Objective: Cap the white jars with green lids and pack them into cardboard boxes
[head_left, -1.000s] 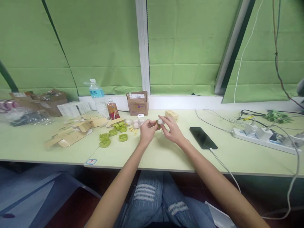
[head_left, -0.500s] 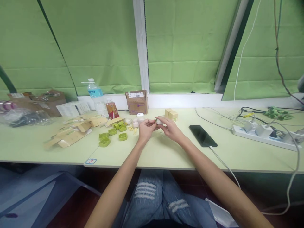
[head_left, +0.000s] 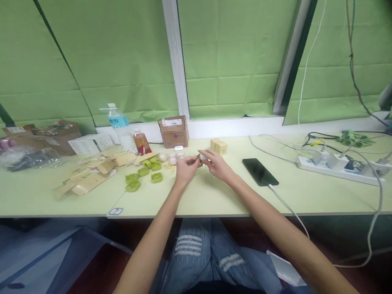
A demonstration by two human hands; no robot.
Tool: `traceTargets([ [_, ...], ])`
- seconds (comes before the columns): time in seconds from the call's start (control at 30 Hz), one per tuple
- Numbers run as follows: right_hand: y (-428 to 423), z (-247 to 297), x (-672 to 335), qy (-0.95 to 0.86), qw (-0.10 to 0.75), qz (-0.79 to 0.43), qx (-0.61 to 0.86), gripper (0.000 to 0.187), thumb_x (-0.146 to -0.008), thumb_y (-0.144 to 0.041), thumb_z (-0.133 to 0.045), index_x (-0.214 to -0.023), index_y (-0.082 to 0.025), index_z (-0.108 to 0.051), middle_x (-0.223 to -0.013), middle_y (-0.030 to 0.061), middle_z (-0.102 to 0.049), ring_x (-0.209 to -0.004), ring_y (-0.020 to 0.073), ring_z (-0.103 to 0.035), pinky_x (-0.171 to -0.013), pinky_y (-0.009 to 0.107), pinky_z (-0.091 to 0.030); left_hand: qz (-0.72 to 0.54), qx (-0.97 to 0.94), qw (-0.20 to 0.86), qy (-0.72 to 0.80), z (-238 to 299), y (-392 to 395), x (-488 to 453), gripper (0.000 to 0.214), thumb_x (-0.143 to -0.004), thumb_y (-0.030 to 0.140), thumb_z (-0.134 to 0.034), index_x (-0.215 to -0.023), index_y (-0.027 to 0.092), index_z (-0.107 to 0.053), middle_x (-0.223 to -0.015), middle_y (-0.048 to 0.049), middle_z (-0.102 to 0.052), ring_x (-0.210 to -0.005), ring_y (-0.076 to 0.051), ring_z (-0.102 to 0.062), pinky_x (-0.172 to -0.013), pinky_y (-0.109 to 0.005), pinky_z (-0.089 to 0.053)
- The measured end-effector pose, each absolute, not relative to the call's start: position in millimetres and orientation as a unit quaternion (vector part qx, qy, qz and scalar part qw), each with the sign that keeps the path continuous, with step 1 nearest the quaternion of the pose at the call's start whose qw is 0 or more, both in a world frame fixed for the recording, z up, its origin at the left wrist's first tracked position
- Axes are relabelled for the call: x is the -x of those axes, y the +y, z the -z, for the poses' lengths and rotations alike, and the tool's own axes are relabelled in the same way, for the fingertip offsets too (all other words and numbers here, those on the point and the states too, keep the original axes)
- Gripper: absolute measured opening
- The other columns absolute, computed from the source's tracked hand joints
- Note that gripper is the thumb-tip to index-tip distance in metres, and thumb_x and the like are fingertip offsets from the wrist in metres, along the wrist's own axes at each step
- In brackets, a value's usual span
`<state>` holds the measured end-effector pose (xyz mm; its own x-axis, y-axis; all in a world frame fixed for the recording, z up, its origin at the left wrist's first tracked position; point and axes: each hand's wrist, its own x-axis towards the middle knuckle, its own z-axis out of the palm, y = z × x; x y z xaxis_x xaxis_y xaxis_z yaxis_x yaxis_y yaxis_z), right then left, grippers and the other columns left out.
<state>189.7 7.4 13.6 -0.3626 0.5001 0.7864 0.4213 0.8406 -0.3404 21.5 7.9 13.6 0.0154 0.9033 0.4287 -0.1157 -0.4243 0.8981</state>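
My left hand [head_left: 186, 169] and my right hand [head_left: 218, 165] meet above the table, fingertips closed around a small rounded white piece [head_left: 203, 157] with a dark green part. Fingers cover much of it, so its kind is unclear. To the left of my left hand lie several olive-green plastic shells, among them a green shell [head_left: 157, 177] and another green shell [head_left: 133, 185]. Small yellow pieces [head_left: 168, 166] and round pale pink-white items [head_left: 173, 158] sit just behind them. Beyond my right hand stand small light-brown boxes [head_left: 221, 148].
Flattened cardboard [head_left: 88, 177] lies at left, near a water bottle [head_left: 121, 130] and a drink bottle [head_left: 141, 143]. A brown carton [head_left: 174, 132] stands behind. A black phone [head_left: 260, 172] on a white cable and a power strip [head_left: 337, 170] are at right.
The view has shifted and tilted slightly. Both hands stay together on the white piece, with only small finger movement.
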Motion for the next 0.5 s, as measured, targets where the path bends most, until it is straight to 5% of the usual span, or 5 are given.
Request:
traceTargets([
  [0.5, 14.2, -12.6, -194.3, -0.844, 0.46, -0.03, 0.274, 0.049, -0.097, -0.013, -0.048, -0.144, -0.022, -0.056, -0.13, 0.0166, -0.062, -0.121, 0.0286, -0.062, -0.104, 0.05, -0.053, -0.596, -0.59, 0.439, 0.323, -17.9, 4.3, -18.0, 0.045, -0.061, 0.045, -0.092, -0.091, 0.013, -0.082, -0.091, -0.0087, -0.081, -0.083, -0.027, -0.077, -0.09, -0.052, -0.065],
])
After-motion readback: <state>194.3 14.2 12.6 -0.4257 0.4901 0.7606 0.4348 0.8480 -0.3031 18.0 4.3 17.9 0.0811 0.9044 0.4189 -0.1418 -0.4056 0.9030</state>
